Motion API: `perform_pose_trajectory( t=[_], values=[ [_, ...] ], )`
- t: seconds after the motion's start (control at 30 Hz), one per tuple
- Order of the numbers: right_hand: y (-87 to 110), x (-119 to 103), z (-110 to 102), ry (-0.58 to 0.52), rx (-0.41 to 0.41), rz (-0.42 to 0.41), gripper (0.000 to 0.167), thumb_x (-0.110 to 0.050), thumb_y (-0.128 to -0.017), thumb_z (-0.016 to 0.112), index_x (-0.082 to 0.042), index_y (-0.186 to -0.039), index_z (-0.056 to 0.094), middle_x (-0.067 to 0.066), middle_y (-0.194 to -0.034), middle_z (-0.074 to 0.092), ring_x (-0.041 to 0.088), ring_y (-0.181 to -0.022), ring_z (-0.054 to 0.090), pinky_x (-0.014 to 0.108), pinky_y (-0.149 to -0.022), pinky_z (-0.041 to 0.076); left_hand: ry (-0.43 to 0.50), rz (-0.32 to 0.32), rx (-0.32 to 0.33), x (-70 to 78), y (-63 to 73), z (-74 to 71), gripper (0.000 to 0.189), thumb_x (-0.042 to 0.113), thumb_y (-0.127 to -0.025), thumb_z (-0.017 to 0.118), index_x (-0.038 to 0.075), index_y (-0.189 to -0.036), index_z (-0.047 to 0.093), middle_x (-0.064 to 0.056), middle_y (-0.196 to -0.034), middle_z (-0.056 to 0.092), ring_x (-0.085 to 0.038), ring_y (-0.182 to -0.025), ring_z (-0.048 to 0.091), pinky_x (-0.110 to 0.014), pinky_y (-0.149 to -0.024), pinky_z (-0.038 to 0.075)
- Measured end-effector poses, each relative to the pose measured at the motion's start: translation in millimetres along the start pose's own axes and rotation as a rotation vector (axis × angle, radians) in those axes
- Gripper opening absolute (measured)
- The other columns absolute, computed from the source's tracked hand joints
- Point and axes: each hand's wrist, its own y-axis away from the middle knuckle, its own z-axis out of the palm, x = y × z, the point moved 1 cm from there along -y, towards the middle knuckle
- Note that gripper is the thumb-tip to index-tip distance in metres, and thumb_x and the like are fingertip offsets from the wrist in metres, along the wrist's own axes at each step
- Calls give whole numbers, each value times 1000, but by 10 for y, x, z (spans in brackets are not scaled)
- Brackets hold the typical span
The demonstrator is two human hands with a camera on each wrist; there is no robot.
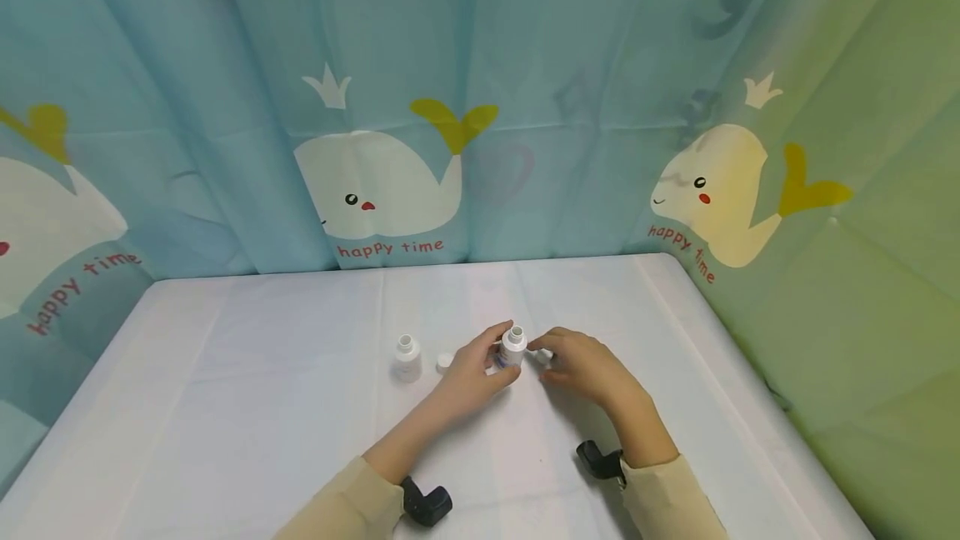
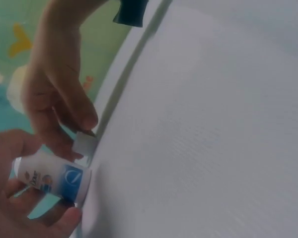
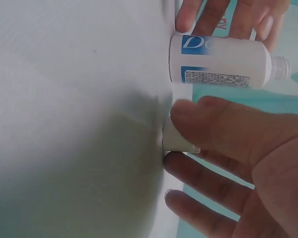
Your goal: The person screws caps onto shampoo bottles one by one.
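Note:
My left hand grips a small white bottle by its body, fingers on the far side and thumb on the near side. Its neck is bare and threaded, and a blue-and-white label faces the left wrist camera. To the right of it, my right hand pinches a white cap low at the tabletop between thumb and finger. A second uncapped white bottle stands upright left of my left hand. Between them lies another white cap, close beside the left hand.
A white cloth covers the table. Behind it hangs a blue curtain with whale prints, and a green part runs along the right side. Black wrist mounts stick out from both beige sleeves.

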Motion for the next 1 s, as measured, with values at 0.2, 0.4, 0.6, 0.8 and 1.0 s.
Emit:
perform_pose_trajectory(
  t=[0.2,0.4,0.6,0.8,1.0],
  values=[
    [-15,-3,15,26,46,0,28,2,-80,77,-11,-104,74,0,-105,71,16,-85,65,36,-77,55,-1,-2,28,-38,-67,52,60,11,-93,65,2,-147,40,-21,-141,55,-34,-125,59,-39,-104,49],
    [0,1,-19,-2,106,-41,24,-1,-83,76,-15,-103,73,-3,-100,72,16,-83,65,35,-74,54,6,9,82,-96,-98,73,44,12,-91,70,4,-132,54,-17,-129,64,-28,-117,64,-34,-97,54],
    [39,-16,-124,-73,187,-72,26,-7,-85,76,-17,-110,72,-3,-105,72,16,-87,67,35,-77,56,64,10,84,-94,-71,49,41,13,-90,73,4,-127,58,-17,-125,66,-26,-112,67,-30,-93,55],
    [45,-102,-218,-124,229,-116,28,-8,-86,76,-12,-114,72,-2,-111,72,16,-90,68,36,-78,59,34,-2,116,-30,22,-58,40,17,-90,74,7,-125,59,-11,-122,67,-23,-114,65,-28,-93,55],
    [70,-202,-294,-168,276,-145,28,-10,-87,76,-14,-114,71,-5,-112,72,11,-89,69,33,-79,59,51,10,130,60,131,-135,40,18,-89,75,8,-125,59,-8,-120,67,-20,-113,64,-29,-97,53]
  ],
)
